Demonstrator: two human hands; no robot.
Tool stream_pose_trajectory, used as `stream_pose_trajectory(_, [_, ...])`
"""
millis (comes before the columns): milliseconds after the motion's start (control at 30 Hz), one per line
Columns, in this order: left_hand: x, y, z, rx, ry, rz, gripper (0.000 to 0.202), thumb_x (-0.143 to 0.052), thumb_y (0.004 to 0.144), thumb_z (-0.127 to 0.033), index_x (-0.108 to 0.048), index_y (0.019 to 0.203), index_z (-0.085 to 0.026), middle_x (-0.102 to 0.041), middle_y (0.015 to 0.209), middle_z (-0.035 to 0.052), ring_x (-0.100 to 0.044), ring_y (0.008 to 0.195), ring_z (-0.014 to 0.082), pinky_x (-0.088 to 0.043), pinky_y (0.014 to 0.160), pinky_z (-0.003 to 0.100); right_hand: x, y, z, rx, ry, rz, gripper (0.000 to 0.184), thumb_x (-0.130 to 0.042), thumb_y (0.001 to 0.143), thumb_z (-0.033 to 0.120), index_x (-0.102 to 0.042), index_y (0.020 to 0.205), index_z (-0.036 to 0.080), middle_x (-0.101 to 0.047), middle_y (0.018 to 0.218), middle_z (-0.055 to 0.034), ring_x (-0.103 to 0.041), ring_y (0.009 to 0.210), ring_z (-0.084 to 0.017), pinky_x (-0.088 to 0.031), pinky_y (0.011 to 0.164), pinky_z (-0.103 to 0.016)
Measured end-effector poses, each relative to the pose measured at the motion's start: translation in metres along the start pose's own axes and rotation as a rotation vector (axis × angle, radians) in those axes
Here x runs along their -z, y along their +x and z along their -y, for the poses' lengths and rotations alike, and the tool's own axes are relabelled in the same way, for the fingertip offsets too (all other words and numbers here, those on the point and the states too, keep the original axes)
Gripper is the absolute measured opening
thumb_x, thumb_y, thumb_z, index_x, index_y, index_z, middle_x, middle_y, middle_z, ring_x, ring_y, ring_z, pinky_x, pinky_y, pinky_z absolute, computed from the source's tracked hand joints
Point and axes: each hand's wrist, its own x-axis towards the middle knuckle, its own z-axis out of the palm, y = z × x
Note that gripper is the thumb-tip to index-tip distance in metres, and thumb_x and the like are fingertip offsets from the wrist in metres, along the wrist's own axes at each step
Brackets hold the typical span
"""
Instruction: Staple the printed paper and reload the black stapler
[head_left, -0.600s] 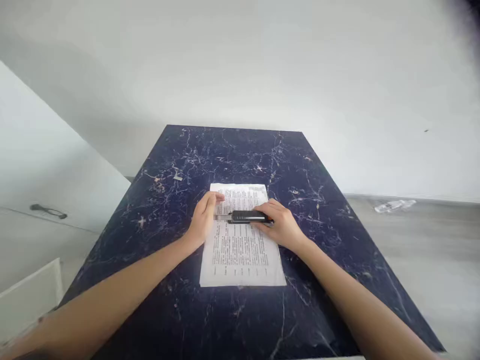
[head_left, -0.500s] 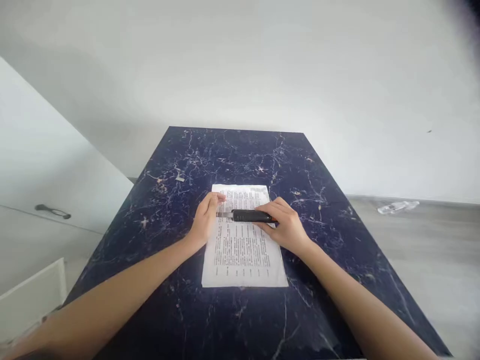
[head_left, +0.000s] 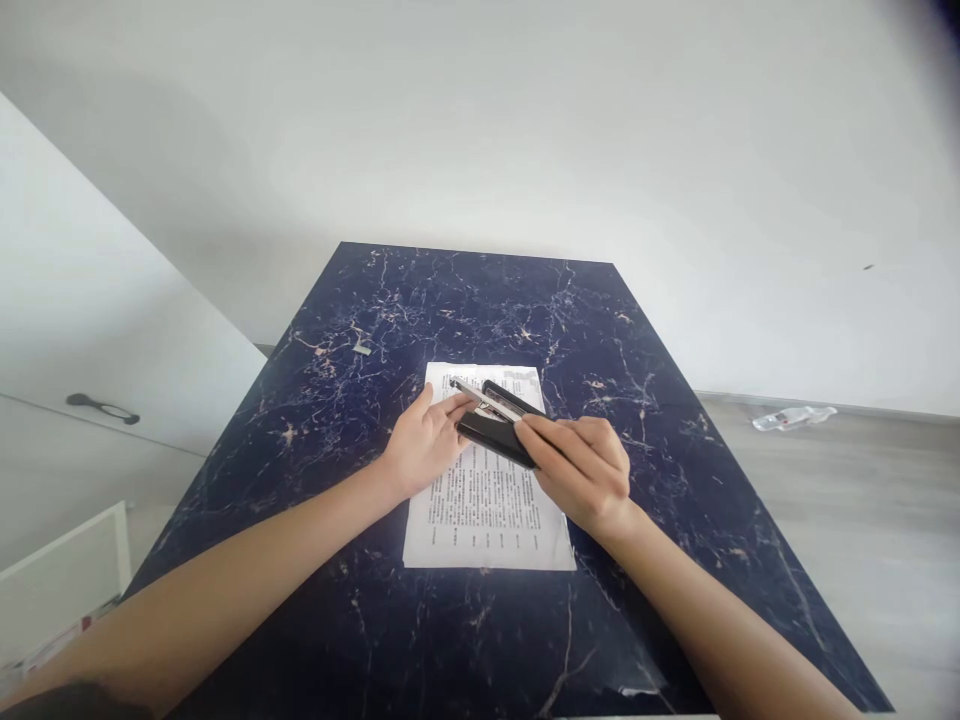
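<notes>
A black stapler (head_left: pixel 496 438) with a silver metal staple rail is spread apart over the printed paper sheets (head_left: pixel 486 515). My right hand (head_left: pixel 585 465) is closed around its rear end and holds it tilted, front end toward the upper left. Beside that front end is my left hand (head_left: pixel 422 442), palm partly turned up, thumb raised and fingers stretched out. Its fingertips meet the stapler near the rail; whether they press on it I cannot tell. The paper lies on the dark blue marbled table (head_left: pixel 465 300), its lower part uncovered.
A small pale green scrap (head_left: pixel 362 350) lies on the table at the left. On the floor to the right is a clear plastic bottle (head_left: pixel 793 417). At the left stands a white cabinet with a dark handle (head_left: pixel 103 408). A white wall rises behind the table.
The stapler has gone from lying level to being tilted and spread apart, its metal rail showing more. My left hand has turned palm up and its fingers have straightened.
</notes>
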Motion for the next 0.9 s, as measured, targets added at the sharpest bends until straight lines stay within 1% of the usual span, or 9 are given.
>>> stream_pose_trajectory(133, [0.001,-0.002,-0.001,0.024,-0.022,0.049,0.056,-0.035,0.106,-0.056,-0.066,0.121,-0.012,-0.069,0.117,0.0189,-0.062,0.122,0.0344,-0.055,0.1,0.049,0.004,0.002,0.002,0.159,-0.123,0.09,0.051,-0.075,0.091,0.007,-0.068,0.133,0.034,-0.075,0.126,0.0045,-0.069,0.093,-0.019,-0.055,0.082,-0.036])
stream_pose_trajectory(267, [0.0,-0.003,-0.003,0.046,-0.031,0.031,0.049,-0.04,0.106,-0.051,-0.066,0.117,-0.012,-0.069,0.111,0.0177,-0.065,0.115,0.0339,-0.056,0.095,0.048,0.004,0.004,0.004,0.288,-0.206,0.098,0.035,-0.076,0.093,0.011,-0.074,0.121,0.032,-0.076,0.124,0.0054,-0.067,0.091,-0.016,-0.051,0.075,-0.032])
stream_pose_trajectory(333, [0.0,-0.003,-0.003,0.049,-0.064,0.029,0.044,-0.041,0.107,-0.047,-0.066,0.114,-0.012,-0.069,0.11,0.0169,-0.066,0.113,0.0324,-0.056,0.095,0.046,0.002,0.003,0.004,0.304,-0.215,0.091,0.031,-0.076,0.093,0.013,-0.075,0.118,0.033,-0.076,0.123,0.0067,-0.066,0.089,-0.015,-0.049,0.073,-0.031])
stream_pose_trajectory(433, [0.001,-0.001,-0.002,0.03,-0.108,-0.001,0.039,-0.041,0.108,-0.041,-0.067,0.11,-0.013,-0.07,0.108,0.0148,-0.067,0.111,0.0295,-0.057,0.095,0.044,0.001,-0.002,0.004,0.242,-0.171,0.096,0.04,-0.075,0.094,0.013,-0.072,0.125,0.038,-0.075,0.123,0.0097,-0.066,0.09,-0.015,-0.048,0.075,-0.032])
stream_pose_trajectory(500, [0.003,0.001,0.0,0.004,-0.136,-0.02,0.036,-0.043,0.108,-0.038,-0.067,0.109,-0.012,-0.07,0.107,0.014,-0.068,0.109,0.0274,-0.058,0.095,0.042,0.0,-0.006,0.003,0.163,-0.14,0.083,0.049,-0.076,0.092,0.012,-0.069,0.131,0.041,-0.075,0.123,0.0104,-0.067,0.091,-0.016,-0.048,0.077,-0.033])
stream_pose_trajectory(600, [0.005,0.003,0.0,-0.014,-0.186,-0.028,0.033,-0.044,0.108,-0.033,-0.067,0.109,-0.009,-0.07,0.106,0.0144,-0.07,0.105,0.0243,-0.058,0.097,0.038,-0.002,-0.006,0.003,-0.004,-0.116,-0.028,0.054,-0.077,0.087,0.009,-0.069,0.13,0.041,-0.078,0.114,0.0093,-0.068,0.09,-0.019,-0.048,0.08,-0.037])
stream_pose_trajectory(700, [0.006,0.002,-0.002,0.005,-0.204,-0.017,0.029,-0.044,0.108,-0.025,-0.067,0.104,-0.008,-0.07,0.1,0.0139,-0.071,0.098,0.0209,-0.059,0.094,0.034,-0.004,0.0,0.002,-0.303,-0.066,-0.107,0.038,-0.076,0.086,0.012,-0.076,0.114,0.036,-0.08,0.102,0.0046,-0.07,0.092,-0.024,-0.048,0.085,-0.042])
stream_pose_trajectory(800, [0.004,-0.003,-0.004,0.061,-0.132,0.087,0.02,-0.05,0.104,-0.016,-0.067,0.101,-0.008,-0.064,0.085,0.0063,-0.063,0.067,0.0102,-0.059,0.067,0.021,-0.005,0.008,-0.001,-0.688,0.056,-0.034,0.016,-0.078,0.087,0.027,-0.077,0.102,0.029,-0.079,0.097,-0.0004,-0.07,0.088,-0.024,-0.05,0.083,-0.043])
stream_pose_trajectory(900, [0.0,-0.013,-0.006,0.136,0.044,0.268,0.014,-0.058,0.1,-0.018,-0.07,0.099,-0.012,-0.05,0.072,-0.002,-0.038,0.046,0.0033,-0.037,0.039,0.014,-0.008,0.01,-0.004,-0.96,0.216,0.052,0.023,-0.081,0.082,0.037,-0.077,0.101,0.025,-0.077,0.089,-0.0016,-0.067,0.074,-0.021,-0.052,0.067,-0.036])
